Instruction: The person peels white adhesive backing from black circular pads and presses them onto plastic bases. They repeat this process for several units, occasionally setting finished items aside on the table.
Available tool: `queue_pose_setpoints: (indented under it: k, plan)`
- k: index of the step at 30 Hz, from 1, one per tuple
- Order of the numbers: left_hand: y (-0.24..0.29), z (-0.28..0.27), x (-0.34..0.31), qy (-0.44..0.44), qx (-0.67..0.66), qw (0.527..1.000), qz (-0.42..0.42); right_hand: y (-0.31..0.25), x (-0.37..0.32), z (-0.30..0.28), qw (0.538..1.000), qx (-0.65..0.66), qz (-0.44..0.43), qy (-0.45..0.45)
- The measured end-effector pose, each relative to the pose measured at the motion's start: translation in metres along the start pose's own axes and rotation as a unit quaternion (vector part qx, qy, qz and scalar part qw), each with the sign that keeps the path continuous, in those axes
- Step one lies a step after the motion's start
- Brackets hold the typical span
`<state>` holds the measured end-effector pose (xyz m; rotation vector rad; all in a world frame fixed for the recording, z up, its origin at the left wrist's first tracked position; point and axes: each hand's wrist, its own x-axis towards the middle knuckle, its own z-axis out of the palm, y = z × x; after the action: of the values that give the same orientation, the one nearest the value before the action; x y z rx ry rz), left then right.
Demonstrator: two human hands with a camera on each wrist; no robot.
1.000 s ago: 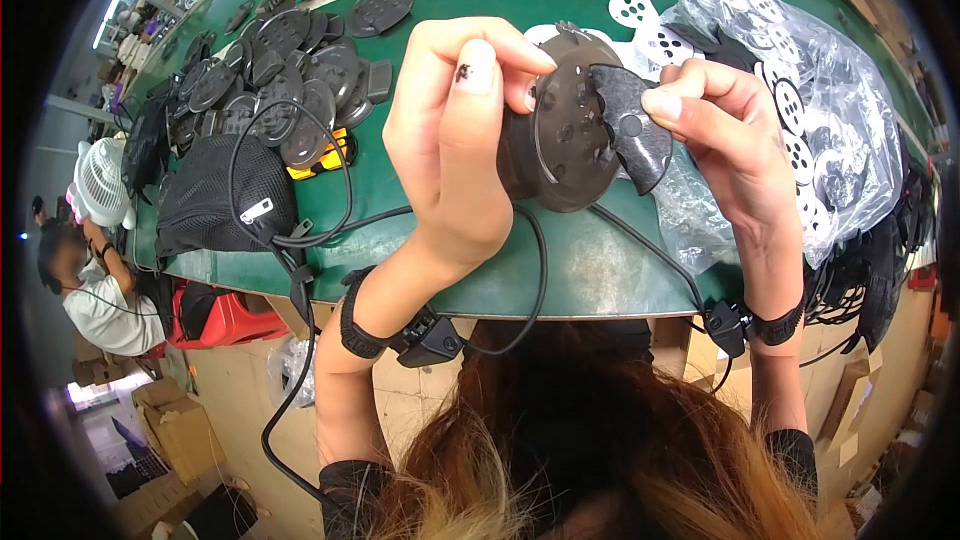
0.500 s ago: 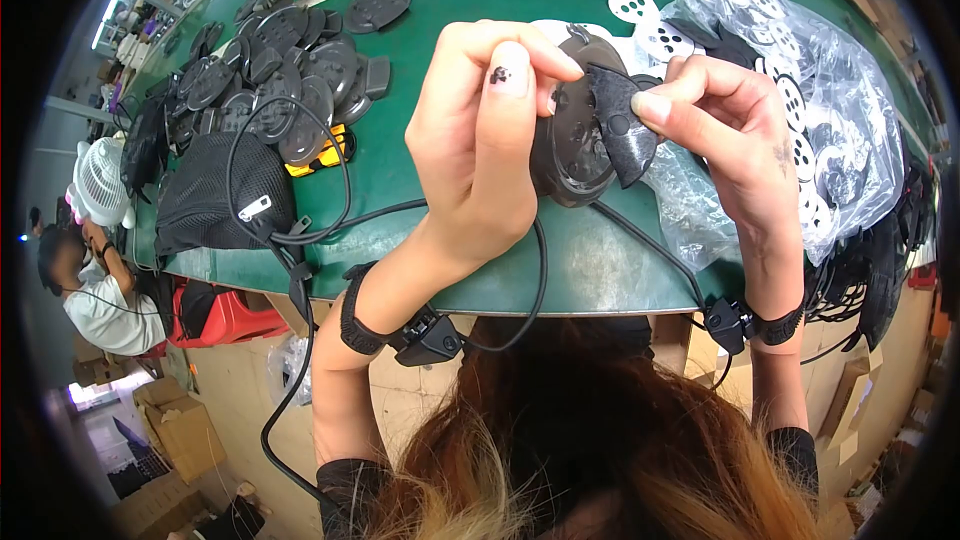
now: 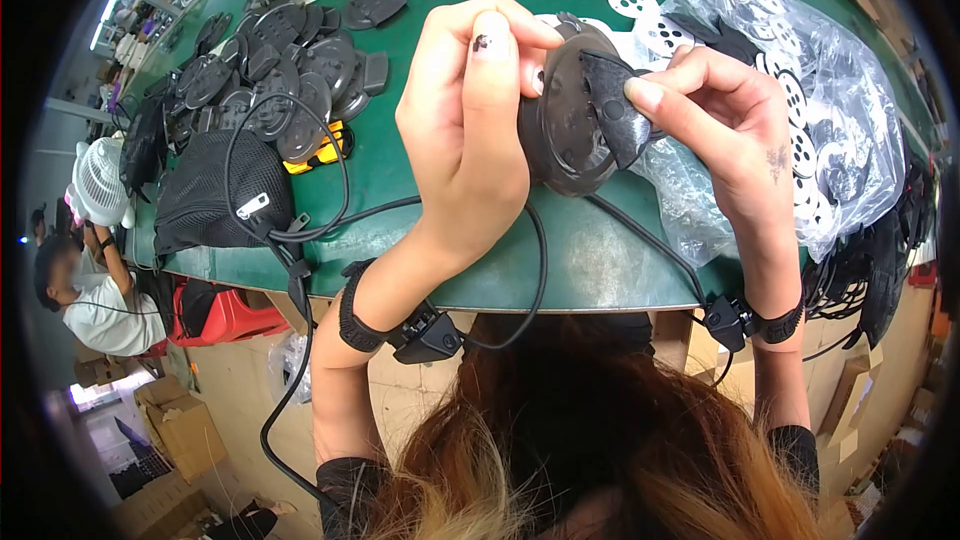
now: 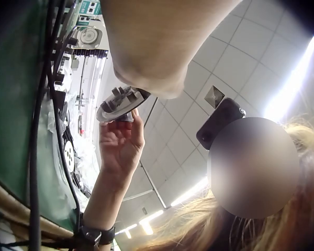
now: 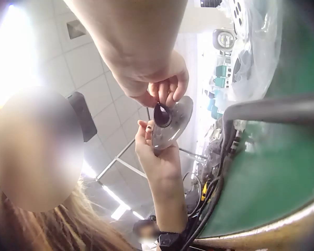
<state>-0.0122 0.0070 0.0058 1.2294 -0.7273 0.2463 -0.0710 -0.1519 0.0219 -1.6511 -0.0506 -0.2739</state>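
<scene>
Above the table edge in the head view, my left hand (image 3: 465, 130) holds a dark translucent oval plastic plate (image 3: 565, 145) by its left side, thumb and fingers bent around it. The plate stands tilted, its studded face turned to the right. My right hand (image 3: 735, 130) pinches a thin black pad (image 3: 617, 115) between thumb and forefinger. This pad is bent and overlaps the right part of the plate's face. In the right wrist view the pad (image 5: 162, 116) lies against the clear plate (image 5: 177, 125). Raised blocks show on the back of the plate (image 4: 112, 104) in the left wrist view.
A heap of similar dark plates (image 3: 285, 65) lies at the back left, with a black mesh pouch (image 3: 225, 195) and a yellow tool (image 3: 322, 150) before it. A clear plastic bag (image 3: 850, 130) of white perforated pads is at right. Black cables (image 3: 540, 270) cross the table edge.
The black pad has shifted left and overlaps the plate more. My left hand with the plate moved right, then slightly back left and up. The right hand keeps its pinch.
</scene>
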Motion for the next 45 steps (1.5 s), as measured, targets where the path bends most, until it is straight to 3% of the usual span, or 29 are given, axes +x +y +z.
queue_pose_setpoints:
  k: [6,8,17,19,21,24,27,31,33,34,35,37,39,41,43,45]
  plan:
    - [-0.005,-0.001,0.001,0.013,-0.057,0.998,-0.002,0.005,-0.003,0.007,0.999,-0.03,-0.035,0.024]
    - [-0.004,0.0,0.001,0.02,-0.003,1.0,-0.014,0.005,-0.003,0.009,0.998,-0.038,-0.04,0.029]
    - [-0.008,0.002,-0.005,0.056,0.005,0.998,-0.009,0.018,-0.004,0.018,0.981,-0.155,-0.083,0.088]
    - [-0.007,0.006,-0.009,0.058,0.012,0.998,-0.007,0.015,-0.005,0.02,0.953,-0.239,-0.161,0.092]
    - [-0.008,0.008,-0.01,0.062,0.021,0.998,-0.003,0.009,-0.008,0.017,0.937,-0.293,-0.176,0.072]
    - [-0.012,0.008,-0.01,0.044,0.024,0.998,0.036,0.008,-0.011,0.013,0.863,-0.439,-0.242,0.059]
    - [-0.012,0.01,-0.01,0.051,0.035,0.998,0.009,0.008,-0.015,0.018,0.836,-0.502,-0.209,0.072]
    - [-0.014,0.005,-0.005,0.054,0.051,0.997,0.027,0.012,-0.009,0.014,0.819,-0.517,-0.237,0.076]
    - [-0.016,-0.001,0.002,0.102,0.024,0.994,-0.015,0.009,-0.007,0.01,0.868,-0.45,-0.208,0.041]
    - [-0.014,-0.006,0.004,0.086,0.025,0.995,-0.041,0.008,-0.007,0.009,0.946,-0.293,-0.135,0.036]
    - [-0.014,-0.007,0.005,0.086,0.026,0.995,-0.039,0.004,-0.004,0.008,0.988,-0.141,-0.054,0.036]
    - [-0.013,-0.009,0.009,0.066,-0.066,0.994,-0.047,-0.007,0.004,-0.003,0.993,0.039,0.087,-0.065]
    - [-0.019,-0.013,0.014,0.001,-0.053,0.998,0.015,0.0,0.008,-0.008,0.992,0.048,0.088,-0.078]
    - [-0.014,-0.015,0.016,-0.063,-0.055,0.995,-0.048,0.003,0.011,-0.009,0.991,0.055,0.089,-0.09]
    - [-0.018,-0.018,0.019,-0.125,-0.046,0.99,-0.041,0.002,0.012,-0.008,0.991,0.104,0.062,-0.048]
    - [-0.015,-0.018,0.021,-0.135,-0.124,0.975,-0.122,0.003,0.014,-0.013,0.992,0.095,0.057,-0.057]
